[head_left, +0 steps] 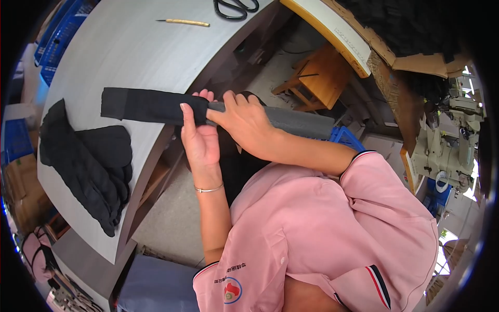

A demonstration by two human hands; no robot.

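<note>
A long band of black cloth [150,105] runs level from over the table edge to my hands. Its right end meets a flat dark grey strip [296,122], which reaches on to the right past my right hand; whether the cloth is sleeved over it I cannot tell. My left hand [200,138], palm up with a bangle at the wrist, holds the cloth between the thumb in front and fingers behind. Beside it my right hand [244,122] grips the grey strip near the join, its fingers bent over the top. Several black cloth pieces [91,161] lie piled on the table's left.
The pale grey table [140,57] bears a thin wooden-handled pointed tool [184,22] and black-handled scissors [236,9] at its far side. A wooden stool [319,75] stands beyond my hands. Blue crates [65,39] are at the far left, sewing machines [447,145] at the right.
</note>
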